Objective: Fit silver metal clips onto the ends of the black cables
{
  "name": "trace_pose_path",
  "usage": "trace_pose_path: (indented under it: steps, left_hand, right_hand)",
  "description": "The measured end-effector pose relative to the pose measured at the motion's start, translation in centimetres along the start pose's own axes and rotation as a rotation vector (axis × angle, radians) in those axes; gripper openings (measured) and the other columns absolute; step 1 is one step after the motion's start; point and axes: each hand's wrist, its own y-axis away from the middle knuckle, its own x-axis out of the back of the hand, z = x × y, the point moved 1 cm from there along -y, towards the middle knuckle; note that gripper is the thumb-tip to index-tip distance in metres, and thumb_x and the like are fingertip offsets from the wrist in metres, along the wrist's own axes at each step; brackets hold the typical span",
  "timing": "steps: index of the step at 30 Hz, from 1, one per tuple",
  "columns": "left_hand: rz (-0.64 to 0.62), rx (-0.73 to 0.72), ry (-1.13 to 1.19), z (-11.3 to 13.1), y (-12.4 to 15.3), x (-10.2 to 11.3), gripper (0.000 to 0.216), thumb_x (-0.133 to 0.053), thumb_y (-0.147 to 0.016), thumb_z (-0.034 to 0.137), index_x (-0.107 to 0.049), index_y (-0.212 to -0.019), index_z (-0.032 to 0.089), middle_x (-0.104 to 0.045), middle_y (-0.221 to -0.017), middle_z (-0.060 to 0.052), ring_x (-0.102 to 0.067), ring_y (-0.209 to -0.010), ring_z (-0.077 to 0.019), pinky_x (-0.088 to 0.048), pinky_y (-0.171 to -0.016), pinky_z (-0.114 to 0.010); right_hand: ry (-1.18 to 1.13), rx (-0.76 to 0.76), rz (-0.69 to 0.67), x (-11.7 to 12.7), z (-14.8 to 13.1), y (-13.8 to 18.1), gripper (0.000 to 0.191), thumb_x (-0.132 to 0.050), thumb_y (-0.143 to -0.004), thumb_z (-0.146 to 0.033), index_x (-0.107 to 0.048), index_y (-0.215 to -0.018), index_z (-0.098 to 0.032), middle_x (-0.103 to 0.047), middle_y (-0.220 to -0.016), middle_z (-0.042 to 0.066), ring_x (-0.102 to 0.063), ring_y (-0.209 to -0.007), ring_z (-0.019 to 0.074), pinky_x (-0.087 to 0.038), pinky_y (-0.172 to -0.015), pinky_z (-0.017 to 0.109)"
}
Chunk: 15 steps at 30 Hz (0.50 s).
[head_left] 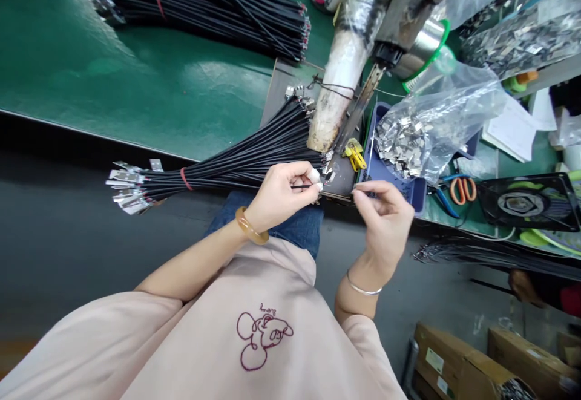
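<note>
My left hand (290, 188) pinches a black cable near its end, with white wrapping on a fingertip. That cable lies along the front of a bundle of black cables (236, 157), tied by a red band (185, 178) and ending in metal connectors (129, 187). To the right, my right hand (384, 206) is closed in a pinch between the cable ends and the blue tray (415, 193). Whatever sits between its fingertips is too small to make out. Just beyond both hands, a soldering iron (363, 100) points down at the cable ends, beside a yellow clip (354, 155).
A second cable bundle (218, 16) lies at the back left. Small metal connector shells (402, 146) in a plastic bag rest on the tray. Right of it are orange-handled pliers (462, 189) and a black fan (529, 202). A solder spool (422, 52) stands behind. Cardboard boxes (454, 357) sit low right.
</note>
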Motion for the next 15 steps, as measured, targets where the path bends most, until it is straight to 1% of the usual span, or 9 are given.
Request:
trace_pose_path:
  steps: [1, 2, 5, 7, 10, 15]
  left_hand:
    - [0.0, 0.001, 0.0, 0.0, 0.0, 0.0, 0.005, -0.067, -0.072, 0.016, -0.063, -0.071, 0.014, -0.065, -0.07, 0.001, -0.062, -0.066, -0.0086, -0.05, -0.063, -0.017]
    - [-0.002, 0.0, -0.005, 0.0, 0.0, -0.1, 0.006, -0.067, -0.072, 0.016, -0.062, -0.07, 0.014, -0.064, -0.07, 0.001, -0.061, -0.065, -0.0084, -0.05, -0.062, -0.017]
    - [-0.013, -0.002, -0.021, 0.1, 0.1, 0.0, 0.005, -0.067, -0.072, 0.016, -0.062, -0.07, 0.014, -0.063, -0.07, 0.001, -0.06, -0.065, -0.008, -0.05, -0.063, -0.017]
    - [-0.021, 0.001, -0.029, 0.1, 0.1, 0.0, 0.005, -0.067, -0.072, 0.016, -0.062, -0.071, 0.014, -0.063, -0.07, 0.001, -0.061, -0.066, -0.0082, -0.05, -0.063, -0.017]
    - [-0.039, 0.004, -0.031, 0.1, 0.1, 0.0, 0.006, -0.066, -0.073, 0.016, -0.062, -0.071, 0.014, -0.063, -0.071, 0.0, -0.062, -0.068, -0.0091, -0.051, -0.063, -0.017]
    - [-0.044, -0.004, -0.022, 0.0, 0.1, 0.1, 0.008, -0.067, -0.074, 0.017, -0.06, -0.071, 0.014, -0.062, -0.071, 0.0, -0.061, -0.067, -0.0091, -0.05, -0.063, -0.017]
  right_hand:
    - [-0.01, -0.026, -0.044, -0.7, 0.0, 0.4, 0.01, -0.075, -0.084, -0.031, -0.072, -0.088, -0.022, -0.065, -0.072, -0.005, -0.039, -0.045, 0.0045, -0.028, -0.044, 0.023]
    - [-0.012, -0.041, -0.069, -1.4, 0.1, 0.7, 0.01, -0.073, -0.087, -0.032, -0.072, -0.088, -0.022, -0.066, -0.072, -0.005, -0.041, -0.046, 0.0049, -0.03, -0.046, 0.023]
    - [0.002, -0.027, -0.09, -2.8, 0.4, 0.9, 0.019, -0.063, -0.094, -0.036, -0.07, -0.084, -0.021, -0.069, -0.075, -0.002, -0.058, -0.06, 0.0093, -0.044, -0.059, 0.025]
    - [0.015, -0.009, -0.115, -3.2, 0.5, 0.7, 0.023, -0.059, -0.097, -0.037, -0.068, -0.083, -0.021, -0.07, -0.077, -0.001, -0.064, -0.069, 0.0121, -0.048, -0.066, 0.026]
    - [0.04, 0.012, -0.142, -3.3, 0.4, 0.5, 0.025, -0.057, -0.098, -0.038, -0.065, -0.081, -0.021, -0.068, -0.076, -0.001, -0.062, -0.069, 0.0121, -0.046, -0.066, 0.026]
    - [0.073, 0.04, -0.171, -3.5, 0.1, 0.5, 0.026, -0.057, -0.098, -0.038, -0.064, -0.08, -0.02, -0.062, -0.071, -0.003, -0.051, -0.059, 0.009, -0.038, -0.058, 0.025]
